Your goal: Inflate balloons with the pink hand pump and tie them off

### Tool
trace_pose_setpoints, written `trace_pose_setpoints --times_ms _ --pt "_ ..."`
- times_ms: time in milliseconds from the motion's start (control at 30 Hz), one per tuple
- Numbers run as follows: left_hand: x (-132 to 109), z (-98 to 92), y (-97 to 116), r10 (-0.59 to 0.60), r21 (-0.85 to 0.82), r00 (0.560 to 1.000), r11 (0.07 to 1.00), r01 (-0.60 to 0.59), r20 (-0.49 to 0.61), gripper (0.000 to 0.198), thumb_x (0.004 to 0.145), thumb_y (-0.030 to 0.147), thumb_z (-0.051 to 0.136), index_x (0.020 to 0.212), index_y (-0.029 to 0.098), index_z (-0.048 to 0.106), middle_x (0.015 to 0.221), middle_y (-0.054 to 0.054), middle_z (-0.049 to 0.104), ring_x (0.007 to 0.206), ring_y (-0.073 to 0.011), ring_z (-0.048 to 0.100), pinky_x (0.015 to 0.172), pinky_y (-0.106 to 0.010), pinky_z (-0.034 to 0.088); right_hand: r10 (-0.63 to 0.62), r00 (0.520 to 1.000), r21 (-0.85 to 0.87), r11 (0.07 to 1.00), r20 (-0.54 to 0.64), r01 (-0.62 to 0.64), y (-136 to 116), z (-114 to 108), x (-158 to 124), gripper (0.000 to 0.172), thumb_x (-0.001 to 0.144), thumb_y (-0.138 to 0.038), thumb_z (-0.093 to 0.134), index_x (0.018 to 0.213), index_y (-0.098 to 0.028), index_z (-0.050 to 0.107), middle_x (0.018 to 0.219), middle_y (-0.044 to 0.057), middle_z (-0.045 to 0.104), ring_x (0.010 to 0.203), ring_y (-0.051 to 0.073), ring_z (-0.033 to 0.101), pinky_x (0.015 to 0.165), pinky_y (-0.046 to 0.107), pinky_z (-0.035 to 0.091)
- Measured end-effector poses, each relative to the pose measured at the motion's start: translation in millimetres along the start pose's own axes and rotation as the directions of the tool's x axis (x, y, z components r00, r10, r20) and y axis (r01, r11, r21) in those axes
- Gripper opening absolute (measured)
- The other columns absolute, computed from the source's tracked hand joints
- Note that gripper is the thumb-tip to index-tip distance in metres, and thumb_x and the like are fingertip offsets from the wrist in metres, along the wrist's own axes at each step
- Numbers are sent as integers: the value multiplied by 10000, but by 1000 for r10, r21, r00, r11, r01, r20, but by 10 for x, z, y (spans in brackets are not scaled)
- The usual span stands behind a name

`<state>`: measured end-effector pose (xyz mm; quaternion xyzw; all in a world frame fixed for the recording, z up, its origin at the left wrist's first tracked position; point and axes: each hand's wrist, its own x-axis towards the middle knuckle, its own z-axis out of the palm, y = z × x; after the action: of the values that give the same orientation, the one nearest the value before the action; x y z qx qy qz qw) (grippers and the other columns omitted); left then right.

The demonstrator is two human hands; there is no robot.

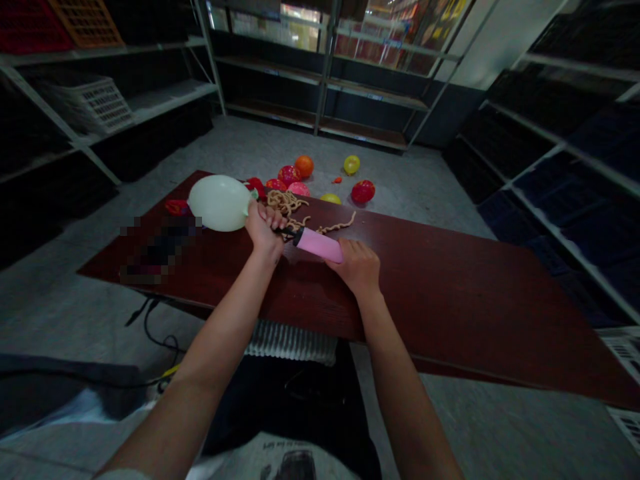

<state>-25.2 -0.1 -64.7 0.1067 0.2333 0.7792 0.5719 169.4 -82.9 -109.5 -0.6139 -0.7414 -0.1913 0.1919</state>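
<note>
white balloon (220,203): mouth hidden by left hand (265,231). pump (317,245): near end hidden in right hand (359,268). dark item (163,250) on desk (450,287): pixelated, identity undeterminable. red crate (30,27): cut off at left edge.

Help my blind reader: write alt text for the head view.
A person's left hand holds a pale inflated balloon at its neck, the right hand a pink pump, above a brown table bearing tan strands; colorful balloons lie on the floor.

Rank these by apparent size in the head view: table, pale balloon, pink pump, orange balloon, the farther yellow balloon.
1. Table
2. Pale balloon
3. Pink pump
4. Orange balloon and farther yellow balloon: too alike to rank surely; both lie beyond the table.
</note>
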Motion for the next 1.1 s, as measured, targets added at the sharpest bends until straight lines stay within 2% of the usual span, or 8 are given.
trace_pose_setpoints --times_ms 167,300,433,533,633,833,1100 --pt "47 3 164 13 -8 1000 1000 -14 -17 543 1021 307 517 573 198 231 455 85 210 339 -64 220 384 -208 219 25 1000 -48 999 -3 -25 122 -26 -25 335 892 -450 668 1086 -177 675 931 101 731 859 251 589 704 338 324" --pt "49 35 340 24 -31 999 999 -25 -36 523 1067 272 379 583 193 196 451 75 198 337 -64 210 386 -203 221 47 999 -65 997 -28 -49 226 -38 -38 349 878 -415 701 1130 -176 666 995 113 732 914 282 587 757 365 345" --pt "39 55 465 53 -24 997 998 -54 -49 529 1087 275 336 585 187 194 447 74 177 338 -61 187 389 -200 203 98 994 -19 995 -37 -99 288 -46 -44 320 879 -363 697 1133 -170 660 1041 120 726 946 289 582 800 372 371" --pt "26 56 478 72 -20 996 997 -73 -46 536 1093 270 328 578 186 205 450 70 182 341 -61 191 390 -201 194 116 993 50 992 -38 -114 298 -37 -53 291 884 -332 677 1127 -172 657 1039 117 720 956 285 580 817 369 391" --pt "8 68 437 82 -3 996 997 -82 -47 545 1092 276 357 576 185 206 454 72 185 342 -59 187 392 -205 187 123 992 89 989 -24 -120 305 -24 -71 284 883 -352 666 1106 -177 657 1018 119 713 944 285 579 793 364 396" --pt "-32 112 284 59 -21 998 998 -59 -16 551 1091 272 350 561 191 220 443 65 177 334 -68 183 370 -209 188 91 996 63 994 10 -91 278 -34 -81 285 867 -403 674 1044 -180 665 970 113 716 884 271 599 740 347 373" --pt "-176 144 -138 -74 81 996 994 70 56 594 1025 431 559 569 200 258 451 73 222 346 -70 220 372 -222 225 48 997 113 992 66 -56 75 8 -55 332 844 -495 675 932 -176 655 858 97 731 772 232 643 626 316 321"
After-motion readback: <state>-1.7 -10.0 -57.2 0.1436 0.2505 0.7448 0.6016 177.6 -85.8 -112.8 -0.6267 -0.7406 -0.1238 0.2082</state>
